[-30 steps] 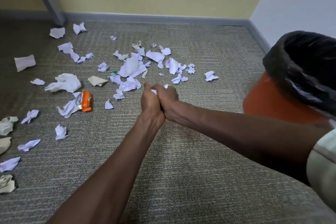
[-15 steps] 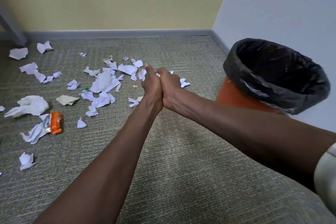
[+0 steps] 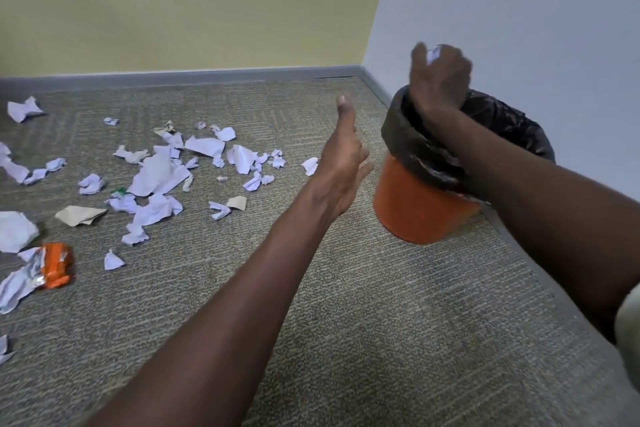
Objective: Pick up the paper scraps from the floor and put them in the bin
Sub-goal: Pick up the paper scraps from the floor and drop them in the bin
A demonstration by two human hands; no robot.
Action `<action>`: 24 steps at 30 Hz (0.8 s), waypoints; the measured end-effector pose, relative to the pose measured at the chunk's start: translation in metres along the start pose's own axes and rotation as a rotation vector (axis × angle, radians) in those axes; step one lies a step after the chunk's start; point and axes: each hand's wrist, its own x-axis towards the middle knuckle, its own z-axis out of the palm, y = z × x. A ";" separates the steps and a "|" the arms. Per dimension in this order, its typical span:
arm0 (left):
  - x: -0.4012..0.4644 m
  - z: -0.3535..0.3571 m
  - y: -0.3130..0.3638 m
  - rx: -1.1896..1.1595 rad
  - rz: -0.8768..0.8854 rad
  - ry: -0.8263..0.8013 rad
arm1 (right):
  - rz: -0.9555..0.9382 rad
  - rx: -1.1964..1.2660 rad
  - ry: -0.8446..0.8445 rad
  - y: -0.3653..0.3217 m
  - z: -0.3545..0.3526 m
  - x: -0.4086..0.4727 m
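An orange bin (image 3: 415, 211) lined with a black bag (image 3: 502, 121) stands by the right wall. My right hand (image 3: 438, 80) is raised above the bin's mouth, fingers curled around white paper scraps (image 3: 433, 54) that peek out at the top. My left hand (image 3: 343, 163) hangs open to the left of the bin, fingers apart and holding nothing. Several white paper scraps (image 3: 159, 170) lie scattered over the carpet at the left.
A crumpled orange wrapper (image 3: 57, 265) lies among the scraps at the left. Tan paper pieces (image 3: 79, 215) lie there too. The yellow wall and grey baseboard (image 3: 207, 74) close the far side; the white wall runs along the right.
My hands were pressed together over the scraps. They have parted: the right hand has risen over the bin with the paper, and the left hand has opened beside it. The view has turned right.
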 end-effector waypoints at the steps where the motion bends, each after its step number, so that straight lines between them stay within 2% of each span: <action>1: 0.000 -0.005 -0.002 -0.008 -0.019 0.019 | -0.008 -0.060 0.026 0.012 -0.006 0.010; 3: 0.004 -0.017 -0.009 -0.023 -0.049 0.059 | 0.022 -0.208 -0.007 0.037 -0.012 0.025; 6: 0.008 -0.031 -0.020 -0.018 -0.058 0.119 | 0.165 -0.449 -0.220 0.069 -0.008 0.032; 8: 0.012 -0.041 -0.027 -0.011 -0.067 0.162 | 0.266 -0.461 -0.296 0.074 -0.004 0.031; 10: 0.015 -0.053 -0.033 0.009 -0.068 0.223 | 0.259 -0.428 -0.267 0.065 0.000 0.032; 14: 0.023 -0.081 -0.047 0.097 -0.038 0.418 | 0.021 -0.324 -0.106 0.034 0.015 0.027; 18: 0.027 -0.126 -0.068 0.289 -0.044 0.665 | -0.373 -0.250 -0.009 -0.001 0.040 0.004; 21: 0.023 -0.171 -0.085 0.574 -0.008 0.938 | -0.625 -0.211 -0.096 -0.019 0.067 -0.022; 24: 0.006 -0.217 -0.093 0.911 -0.034 1.183 | -0.738 -0.129 -0.375 -0.023 0.101 -0.053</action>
